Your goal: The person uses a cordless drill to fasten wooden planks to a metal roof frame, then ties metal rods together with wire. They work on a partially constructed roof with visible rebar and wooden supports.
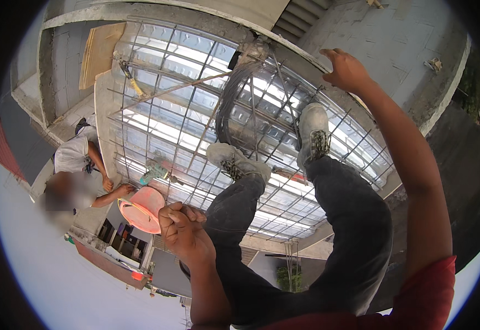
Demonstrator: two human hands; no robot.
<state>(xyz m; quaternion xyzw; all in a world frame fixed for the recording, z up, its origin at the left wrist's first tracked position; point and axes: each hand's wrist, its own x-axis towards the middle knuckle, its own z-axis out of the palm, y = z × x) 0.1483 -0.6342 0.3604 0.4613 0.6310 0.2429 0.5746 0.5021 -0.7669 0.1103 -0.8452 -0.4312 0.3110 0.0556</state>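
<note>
My left hand (184, 228) is raised in front of my left thigh, with its fingers curled in; whatever they may hold cannot be made out. Beside it is an orange-pink bucket (151, 204) with a yellow handle. Out to the far right, my right hand (347, 70) is held up near the concrete edge, index finger and thumb apart, with nothing visible in it. Below both hands, a grid of steel rebar (182, 118) lies over shiny metal decking. A bundle of dark wire (230, 102) drapes across the grid between my hands, just beyond my boots.
My boots (312, 129) stand on the grid. A teal power drill (154, 171), a red-handled tool (290, 175) and a yellow-handled tool (132, 81) rest on it. At left, a co-worker (75, 154) reaches toward the bucket. Plywood (100, 52) leans at the far left corner.
</note>
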